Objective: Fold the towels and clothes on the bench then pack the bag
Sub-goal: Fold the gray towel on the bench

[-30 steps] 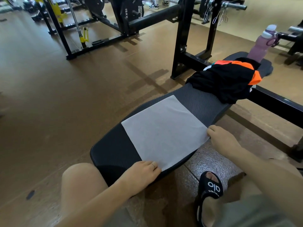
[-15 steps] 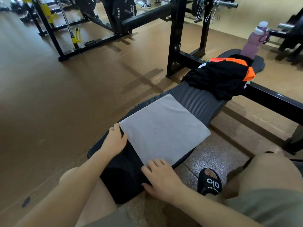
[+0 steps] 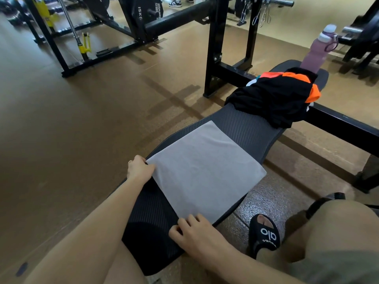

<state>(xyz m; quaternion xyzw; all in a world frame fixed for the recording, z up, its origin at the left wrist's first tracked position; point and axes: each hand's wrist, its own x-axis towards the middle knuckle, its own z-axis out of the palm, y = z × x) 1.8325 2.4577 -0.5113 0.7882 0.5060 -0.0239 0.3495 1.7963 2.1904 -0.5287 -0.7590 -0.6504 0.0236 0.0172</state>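
Observation:
A grey towel lies flat as a folded square on the black padded bench. My left hand grips the towel's left corner, thumb on top of the cloth. My right hand holds the towel's near corner at the bench's edge, fingers curled over the cloth. A heap of black and orange clothes sits farther along the bench, apart from the towel. No bag is in view.
A pink water bottle stands at the bench's far end behind the clothes. Black rack uprights and a crossbar flank the bench. My foot in a black slide sandal is on the floor to the right.
My left hand went from the towel's near corner to its left corner. My right hand went from the right corner to the near corner. The towel stayed flat.

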